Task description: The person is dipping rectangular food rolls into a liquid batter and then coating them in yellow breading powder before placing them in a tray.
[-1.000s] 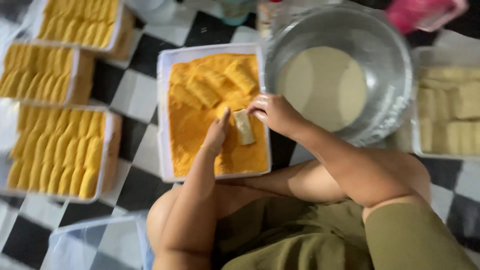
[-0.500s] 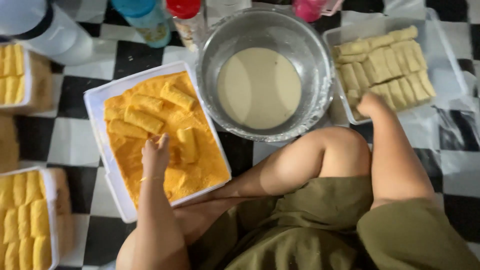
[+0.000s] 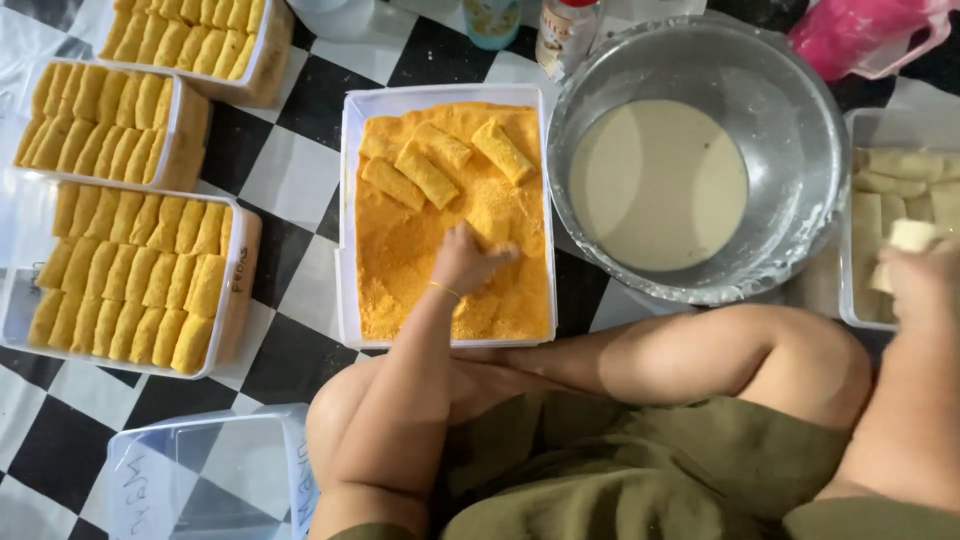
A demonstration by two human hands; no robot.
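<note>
Since half a second ago the right hand (image 3: 925, 285) has lifted a pale uncoated roll (image 3: 905, 240) out of the right-hand tray (image 3: 850, 215), its grip pinching it. Meanwhile the left hand (image 3: 468, 262) has its fingers curled, pressing a roll into the orange crumbs in the white crumb tray (image 3: 345, 200). Three coated rolls (image 3: 440, 165) lie at the far end, three containers of finished rolls (image 3: 130, 270) sit on the left, and many pale ones remain, so the work looks well advanced but unfinished.

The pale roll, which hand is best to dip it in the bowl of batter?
Probably the right hand: it already holds the pale roll and is beside the metal bowl. The left hand is down in the orange crumb tray, farther from that roll.
</note>
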